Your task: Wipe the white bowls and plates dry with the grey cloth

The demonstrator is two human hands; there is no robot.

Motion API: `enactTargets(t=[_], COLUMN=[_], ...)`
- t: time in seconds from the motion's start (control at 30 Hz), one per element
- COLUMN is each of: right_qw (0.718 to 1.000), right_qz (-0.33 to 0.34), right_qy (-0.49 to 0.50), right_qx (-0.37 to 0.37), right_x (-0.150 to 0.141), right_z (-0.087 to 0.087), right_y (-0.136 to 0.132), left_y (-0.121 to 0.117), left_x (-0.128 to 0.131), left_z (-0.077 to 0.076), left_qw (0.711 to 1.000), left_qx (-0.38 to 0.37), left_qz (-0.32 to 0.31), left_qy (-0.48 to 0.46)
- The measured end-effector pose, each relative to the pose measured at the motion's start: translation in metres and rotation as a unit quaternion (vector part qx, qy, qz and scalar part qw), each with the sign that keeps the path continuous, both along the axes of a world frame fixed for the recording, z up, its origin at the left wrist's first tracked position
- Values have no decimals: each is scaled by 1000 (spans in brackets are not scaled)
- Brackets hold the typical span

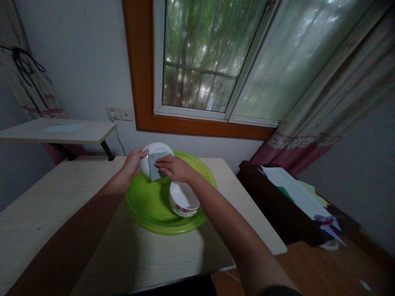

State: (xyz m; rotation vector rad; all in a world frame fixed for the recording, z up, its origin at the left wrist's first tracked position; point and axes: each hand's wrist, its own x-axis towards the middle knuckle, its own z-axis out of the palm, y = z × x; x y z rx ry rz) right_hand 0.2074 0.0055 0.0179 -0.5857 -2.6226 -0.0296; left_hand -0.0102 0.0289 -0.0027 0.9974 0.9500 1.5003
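My left hand (134, 161) grips a white plate (156, 148) by its left edge, thumb on the upper face, and holds it tilted over the far left part of a green basin (148, 205). Against the plate's face my right hand (175, 167) presses a grey cloth (156, 170), its fingers closed over the cloth's right side. Below my right wrist, a small stack of white bowls (184, 196) with a red floral pattern sits inside the basin. My right forearm covers part of the basin's right side.
The basin stands on a pale wooden table (46, 197). At the left is a raised shelf (89, 133) on black legs, with a wall socket (119, 114) behind it. A dark brown box-like piece (259, 197) bearing papers (290, 191) stands right of the table, below a curtain (308, 131).
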Motion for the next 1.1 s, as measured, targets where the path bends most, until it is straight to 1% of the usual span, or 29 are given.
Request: enactTargets(t=[0.1,0.2,0.33,0.4,0.43,0.5,0.57,0.67,0.73,0.77,0.83,0.9,1.0,1.1], right_qw=[1000,997,984,977,976,978,984,993,996,997,997,995,985,969], right_qz=[-11,-69,-176,-211,-216,-203,-164,-95,-64,-56,-63,-97,-170,-246], right_qy=[-4,-5,5,-6,-19,-51,-72,-59,-37,-30,-21,-11,6,-22], right_qx=[15,31,32,21,14,2,-13,-32,-40,-39,-28,-8,13,12], right_x=[-1,0,6,8,9,9,8,3,0,-2,-3,-3,1,5], right_z=[2,3,3,4,4,4,4,4,3,2,0,-1,-2,0], right_y=[-1,0,3,5,5,4,2,-3,-5,-5,-4,-1,3,4], left_y=[1,1,2,3,3,3,3,2,0,0,-2,-2,-2,-1], left_x=[0,-1,-3,-5,-6,-7,-7,-5,-3,-2,-1,-1,-1,-2], left_z=[-2,-3,-4,-4,-4,-4,-4,-2,-1,-1,-1,-1,-1,-2], left_qw=[1000,999,1000,1000,1000,1000,1000,1000,1000,1000,1000,1000,1000,1000], left_qx=[-3,-4,-1,1,0,1,4,5,-1,-4,-9,-8,-1,7], left_qz=[-21,-32,-3,17,23,28,29,26,18,11,-4,-11,-2,12], left_qy=[-7,-11,-4,-1,-2,-7,-8,-5,-7,-9,-13,-14,-3,20])
